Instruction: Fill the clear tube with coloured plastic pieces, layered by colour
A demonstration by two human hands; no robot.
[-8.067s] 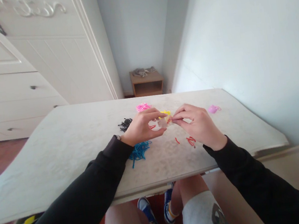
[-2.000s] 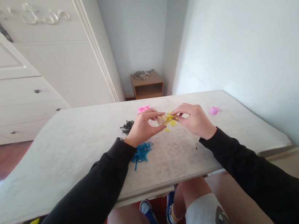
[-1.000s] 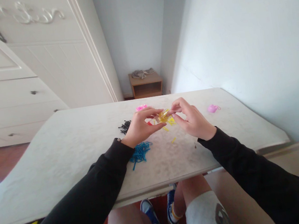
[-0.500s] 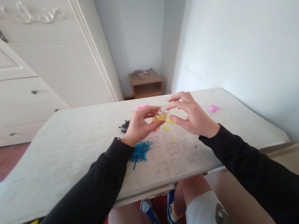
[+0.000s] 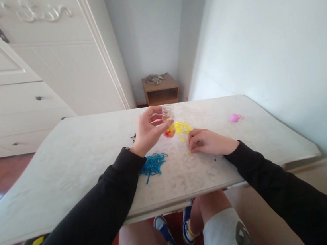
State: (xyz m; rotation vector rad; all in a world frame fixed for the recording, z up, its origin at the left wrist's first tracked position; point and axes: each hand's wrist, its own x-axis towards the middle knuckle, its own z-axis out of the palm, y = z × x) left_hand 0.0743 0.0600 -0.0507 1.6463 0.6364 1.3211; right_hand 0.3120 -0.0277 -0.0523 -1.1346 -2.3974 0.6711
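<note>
Yellow band (image 5: 189, 152) at the nearly closed fingertips of the right hand (image 5: 206, 141), pinched or not, I can't tell! At the band's eleven o'clock, the left hand (image 5: 148, 129), half-curled, clasps the jar (image 5: 167, 110): best keep it upright, pinching low.

Clear jar (image 5: 167, 110), red and yellow inside; yellow bands (image 5: 183, 127), blue strands (image 5: 153, 164), black sleeves (image 5: 102, 203)
</note>
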